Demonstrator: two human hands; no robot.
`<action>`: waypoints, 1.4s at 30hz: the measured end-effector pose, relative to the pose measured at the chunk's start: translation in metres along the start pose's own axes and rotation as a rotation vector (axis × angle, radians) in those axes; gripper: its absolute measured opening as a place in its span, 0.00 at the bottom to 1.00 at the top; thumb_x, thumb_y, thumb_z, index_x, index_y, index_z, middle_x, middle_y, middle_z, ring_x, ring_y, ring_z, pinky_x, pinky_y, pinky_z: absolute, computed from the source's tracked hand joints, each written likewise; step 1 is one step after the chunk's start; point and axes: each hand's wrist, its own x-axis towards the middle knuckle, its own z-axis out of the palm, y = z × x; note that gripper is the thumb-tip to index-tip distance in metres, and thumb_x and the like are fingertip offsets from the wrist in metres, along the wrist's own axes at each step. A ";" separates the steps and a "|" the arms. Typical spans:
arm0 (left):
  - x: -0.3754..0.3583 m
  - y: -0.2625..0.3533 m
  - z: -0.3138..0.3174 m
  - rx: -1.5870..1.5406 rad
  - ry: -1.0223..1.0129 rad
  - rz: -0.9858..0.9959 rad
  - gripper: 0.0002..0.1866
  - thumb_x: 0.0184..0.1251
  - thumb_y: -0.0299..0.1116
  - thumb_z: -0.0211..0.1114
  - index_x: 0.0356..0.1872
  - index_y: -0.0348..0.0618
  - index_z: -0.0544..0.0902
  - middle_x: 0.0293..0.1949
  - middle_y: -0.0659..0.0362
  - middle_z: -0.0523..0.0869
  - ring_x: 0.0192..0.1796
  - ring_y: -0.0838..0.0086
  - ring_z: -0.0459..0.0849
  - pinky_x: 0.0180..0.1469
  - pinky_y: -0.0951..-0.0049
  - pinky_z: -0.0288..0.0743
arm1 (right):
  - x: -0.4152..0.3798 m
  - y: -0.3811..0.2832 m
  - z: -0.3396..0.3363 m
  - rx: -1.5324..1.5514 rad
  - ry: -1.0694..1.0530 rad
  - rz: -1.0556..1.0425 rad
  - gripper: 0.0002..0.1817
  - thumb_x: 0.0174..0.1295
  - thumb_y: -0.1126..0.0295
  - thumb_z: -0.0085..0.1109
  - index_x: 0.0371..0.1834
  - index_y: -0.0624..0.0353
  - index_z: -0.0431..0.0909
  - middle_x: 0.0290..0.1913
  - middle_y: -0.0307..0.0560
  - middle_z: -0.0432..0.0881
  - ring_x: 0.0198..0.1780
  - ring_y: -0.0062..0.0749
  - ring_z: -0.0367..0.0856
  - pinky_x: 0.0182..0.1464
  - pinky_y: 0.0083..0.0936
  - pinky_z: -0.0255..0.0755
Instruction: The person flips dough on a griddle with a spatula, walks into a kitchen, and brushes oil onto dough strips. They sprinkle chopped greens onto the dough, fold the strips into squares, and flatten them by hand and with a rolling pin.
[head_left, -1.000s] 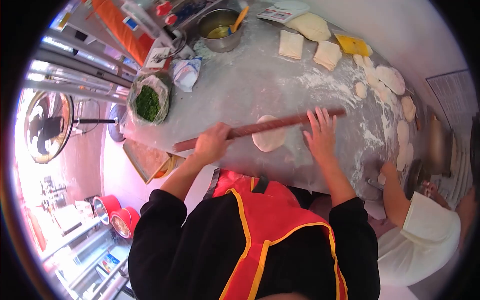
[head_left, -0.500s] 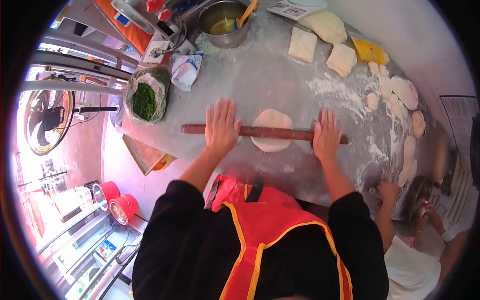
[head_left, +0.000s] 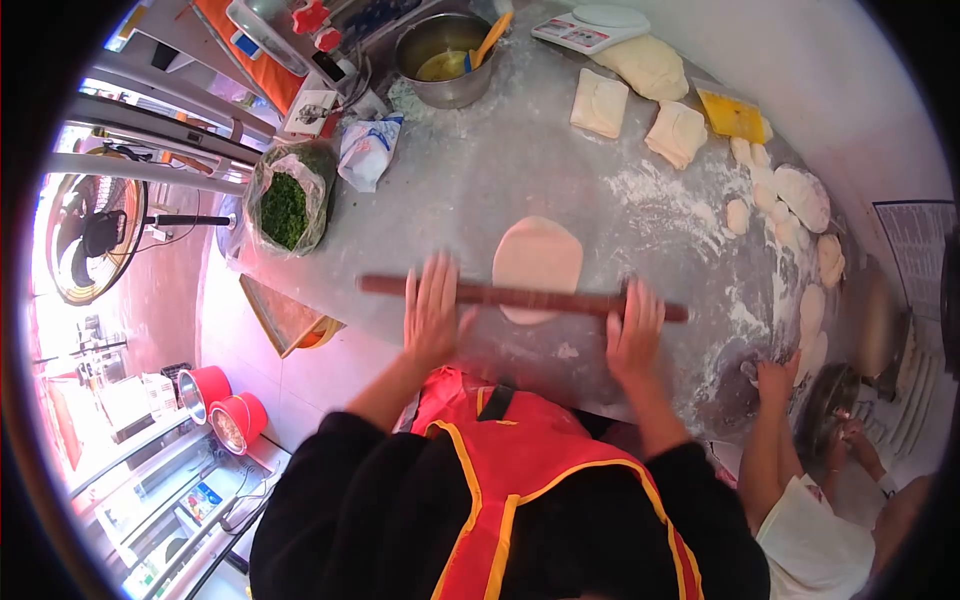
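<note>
A long brown rolling pin (head_left: 530, 298) lies across the lower part of a flat, rounded piece of dough (head_left: 538, 262) on the grey worktop (head_left: 450, 200). My left hand (head_left: 434, 310) rests on the pin's left part, its fingers stretched out and slightly blurred. Toward the pin's right end lies my right hand (head_left: 636, 325), palm down with its fingers extended over the wood. Neither hand is wrapped round the pin. Most of the dough shows above the pin, with a narrow strip below it.
A metal bowl (head_left: 447, 60), a bag of chopped greens (head_left: 286, 208) and a white packet (head_left: 370, 153) stand at upper left. Dough blocks (head_left: 600, 103), a scale (head_left: 590, 28) and a yellow scraper (head_left: 732, 117) are upper right. A co-worker's hand (head_left: 775, 380) is at right.
Both my hands and the rolling pin have moved toward my body. The dough looks longer, and more of it shows above the pin. The co-worker's hand has shifted slightly.
</note>
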 end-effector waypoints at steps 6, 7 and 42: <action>0.017 0.005 -0.002 0.022 -0.034 -0.017 0.39 0.61 0.47 0.63 0.68 0.34 0.63 0.71 0.48 0.62 0.74 0.59 0.58 0.73 0.41 0.41 | 0.010 -0.004 0.001 0.049 0.070 0.035 0.32 0.65 0.60 0.52 0.69 0.65 0.60 0.69 0.58 0.64 0.71 0.53 0.60 0.70 0.54 0.50; 0.041 -0.008 0.013 0.072 0.013 0.015 0.36 0.64 0.48 0.61 0.67 0.36 0.64 0.71 0.50 0.63 0.75 0.60 0.56 0.73 0.42 0.41 | 0.036 0.004 0.011 0.001 0.048 0.065 0.31 0.66 0.59 0.51 0.70 0.63 0.60 0.69 0.57 0.64 0.71 0.52 0.59 0.71 0.54 0.49; -0.026 -0.001 -0.005 -0.104 0.109 0.116 0.21 0.54 0.35 0.63 0.51 0.42 0.77 0.49 0.54 0.78 0.57 0.60 0.74 0.62 0.55 0.62 | 0.007 -0.014 -0.014 0.199 -0.077 0.061 0.14 0.64 0.62 0.55 0.47 0.60 0.76 0.50 0.53 0.79 0.52 0.48 0.76 0.57 0.44 0.67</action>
